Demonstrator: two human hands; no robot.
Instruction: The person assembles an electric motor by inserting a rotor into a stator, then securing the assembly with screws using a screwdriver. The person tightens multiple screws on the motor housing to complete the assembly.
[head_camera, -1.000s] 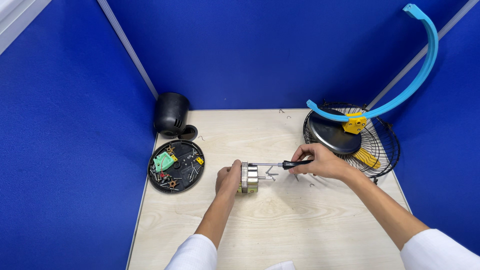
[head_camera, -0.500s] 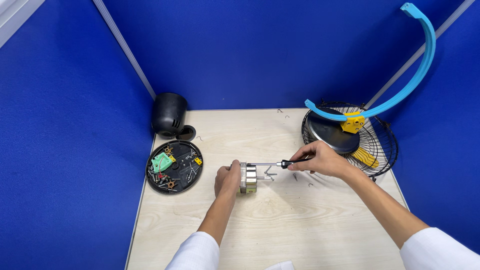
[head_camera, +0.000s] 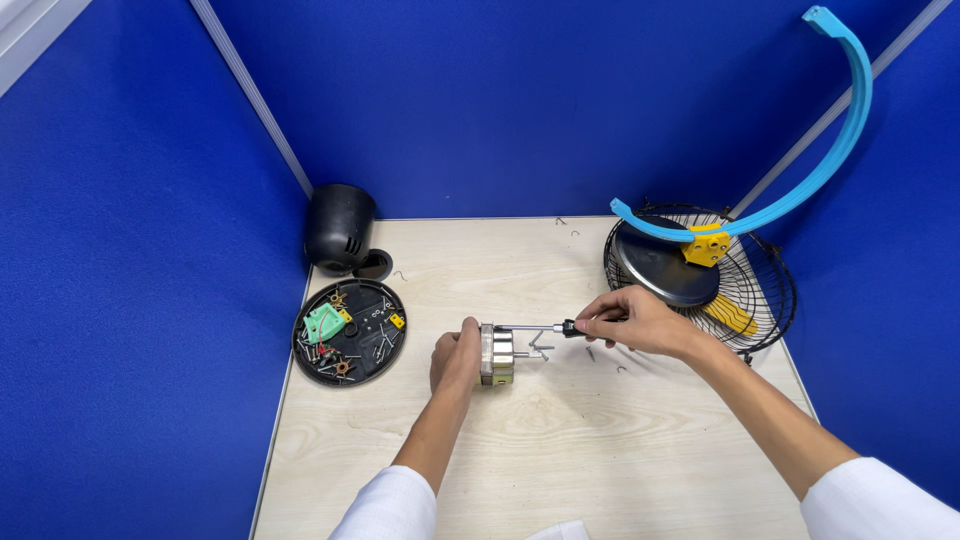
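At a light wooden table (head_camera: 560, 470) walled in by blue partitions, a person's left hand (head_camera: 455, 358) wraps around the back of a small metal motor (head_camera: 497, 353), fingers curled closed against it, steadying it on its side near the middle of the tabletop. The right hand (head_camera: 632, 320) is closed around the black handle of a screwdriver (head_camera: 545, 328), whose thin shaft runs level to the motor's upper edge and meets it there. To the left lies a round black cover (head_camera: 349, 332) turned up like a dish, holding screws and a green part. Behind it stands a black housing (head_camera: 340, 228). At the right edge rests a wire fan guard (head_camera: 765, 300) with a metal disc, a yellow bracket and a curved blue strip rising above it.
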